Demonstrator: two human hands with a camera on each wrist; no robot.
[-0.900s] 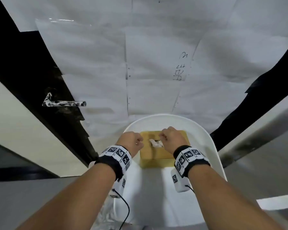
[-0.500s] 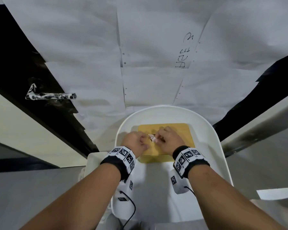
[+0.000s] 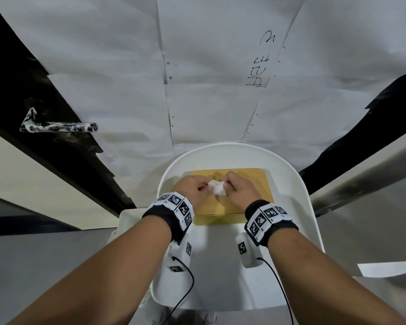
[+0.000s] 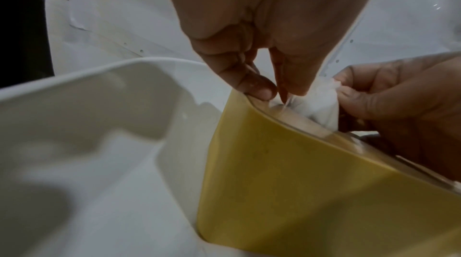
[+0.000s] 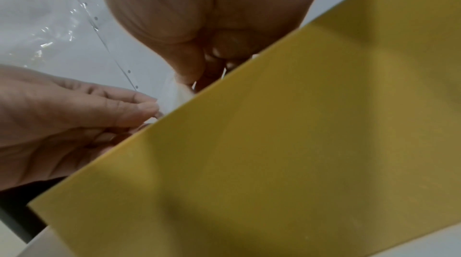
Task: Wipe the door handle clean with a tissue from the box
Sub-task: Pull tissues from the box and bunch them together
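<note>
White tissue point(image 3: 217, 190) bunched between both hands: left hand point(image 3: 192, 188) and right hand point(image 3: 240, 190) each pinch it above the yellow tissue box point(image 3: 256, 184). Door handle point(image 3: 59, 127) lies up and left of the box, long axis horizontal, nearer the left hand.

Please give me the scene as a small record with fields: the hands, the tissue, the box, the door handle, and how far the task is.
left hand: pinches the tissue
right hand: pinches the tissue
tissue: white, bunched between both hands above the box top
box: yellow, on a white chair seat
door handle: to the left, smeared with white, untouched
task stage: tissue being drawn; wiping not yet begun
</note>
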